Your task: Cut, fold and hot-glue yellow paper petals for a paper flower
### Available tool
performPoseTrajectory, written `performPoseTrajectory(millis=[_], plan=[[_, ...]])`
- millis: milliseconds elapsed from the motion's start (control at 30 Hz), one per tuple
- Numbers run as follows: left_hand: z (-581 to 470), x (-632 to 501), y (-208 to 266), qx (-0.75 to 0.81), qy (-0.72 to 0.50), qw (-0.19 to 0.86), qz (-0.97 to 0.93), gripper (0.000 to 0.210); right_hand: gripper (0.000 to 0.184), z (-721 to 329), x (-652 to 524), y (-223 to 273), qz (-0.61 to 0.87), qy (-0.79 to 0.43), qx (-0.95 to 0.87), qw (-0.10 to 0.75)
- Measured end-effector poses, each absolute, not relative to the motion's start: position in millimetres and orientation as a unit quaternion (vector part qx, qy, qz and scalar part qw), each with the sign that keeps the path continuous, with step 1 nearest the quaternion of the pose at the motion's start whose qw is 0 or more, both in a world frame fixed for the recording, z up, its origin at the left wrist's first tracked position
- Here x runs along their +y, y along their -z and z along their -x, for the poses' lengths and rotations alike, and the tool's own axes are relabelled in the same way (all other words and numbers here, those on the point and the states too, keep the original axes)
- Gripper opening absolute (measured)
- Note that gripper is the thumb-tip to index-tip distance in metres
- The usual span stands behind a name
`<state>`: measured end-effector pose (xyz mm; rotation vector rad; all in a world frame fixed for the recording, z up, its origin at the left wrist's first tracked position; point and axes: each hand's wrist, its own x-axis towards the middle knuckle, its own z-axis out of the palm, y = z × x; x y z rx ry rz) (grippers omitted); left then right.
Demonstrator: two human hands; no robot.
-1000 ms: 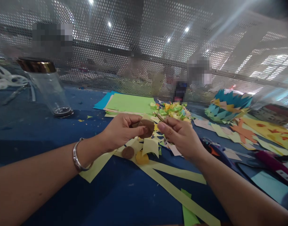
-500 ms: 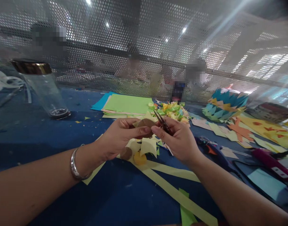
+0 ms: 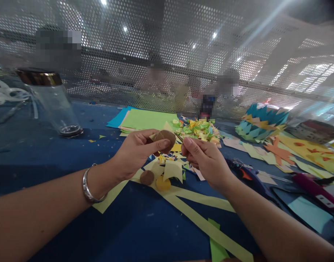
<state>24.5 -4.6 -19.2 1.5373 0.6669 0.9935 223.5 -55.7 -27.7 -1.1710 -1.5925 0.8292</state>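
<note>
Two hands of yours, both grips pinched. Your left hand [image 3: 136,149] has the larger brown disc [image 3: 164,141] between thumb and fingers, pale yellow paper behind it. Your right hand [image 3: 206,160] pinches one pair of tweezers [image 3: 178,137], tip right by the disc's edge; can't tell if touching. Disc is held up over the middle of the desk [image 3: 115,233].

Below your hands: one smaller brown disc [image 3: 147,177], one yellow disc [image 3: 163,183] just right of it. Two long pale yellow strips run toward the near-right corner, the upper strip [image 3: 210,198] and the lower strip [image 3: 207,227]; one green piece [image 3: 216,240] under the lower one, near edge.

Far edge, along the perforated screen [image 3: 115,76]: one stack of coloured sheets [image 3: 153,119], one heap of paper bits [image 3: 198,129], too many to count. Far-left corner: one lidded jar [image 3: 54,105], one pair of white scissors [image 3: 8,94]. Far right: one spiky paper ring [image 3: 261,125], one orange cutout [image 3: 278,151]. Right edge: one glue gun [image 3: 247,174], one magenta power strip [image 3: 317,191], one light blue sheet [image 3: 310,213].

Most elbow room: the blue stretch along the near edge, between your left forearm and the strips. Right side's tight.
</note>
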Motion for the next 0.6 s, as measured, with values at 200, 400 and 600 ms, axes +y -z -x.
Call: performPoseTrajectory(millis=[200, 400, 600], plan=[[-24.5, -3.3, 18.9, 0.283, -0.435, 0.546, -0.658, 0.024, 0.049, -224.0, -55.4, 26.5, 0.487, -0.333, -0.658, 0.469], [-24.9, -6.4, 16.4, 0.260, -0.403, 0.549, -0.685, 0.017, 0.048, -225.9, -54.7, 27.9, 0.476, -0.332, -0.670, 0.462], [-24.5, -7.8, 16.6, 0.268, -0.393, 0.550, -0.687, 0.018, 0.048, -226.5, -54.7, 27.8, 0.471, -0.321, -0.680, 0.460]])
